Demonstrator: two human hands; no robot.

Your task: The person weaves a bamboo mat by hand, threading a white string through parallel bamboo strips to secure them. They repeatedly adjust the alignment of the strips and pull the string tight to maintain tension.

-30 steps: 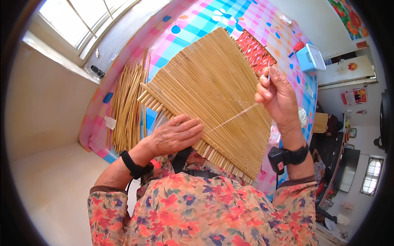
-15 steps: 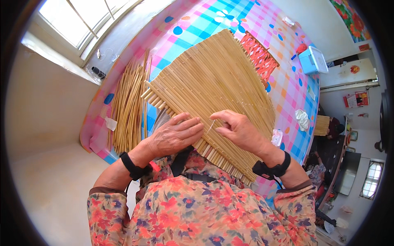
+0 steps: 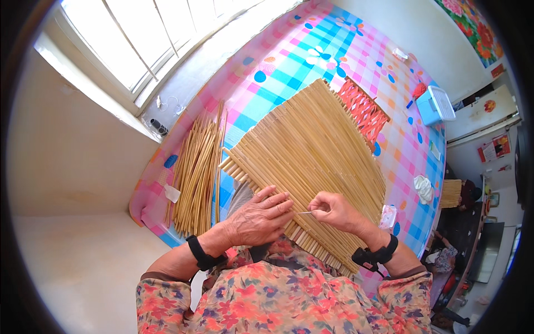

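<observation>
A tan mat of many thin sticks [image 3: 311, 139] lies slanted across my lap and the bed, its near strip ending in uneven stick ends. My left hand [image 3: 258, 220] grips that near edge, fingers curved over the top, thumb hidden. Just right of it, my right hand [image 3: 331, 210] pinches a thin pale needle or thread [image 3: 305, 212], too fine to tell which, pointing toward my left fingers. A bundle of loose sticks [image 3: 194, 175] lies to the left of the mat.
The checked bedcover [image 3: 283, 67] bears a red lattice piece [image 3: 361, 108], a blue lidded box [image 3: 431, 108] and white cloth [image 3: 423, 189]. A window ledge runs along the left. At far right, other people [image 3: 446, 258] are visible, one beside a tan mat [image 3: 449, 193].
My right hand has come down from a raised position, where it drew a long strand taut, to close beside my left hand. The view has shifted, so the surroundings sit lower in the picture.
</observation>
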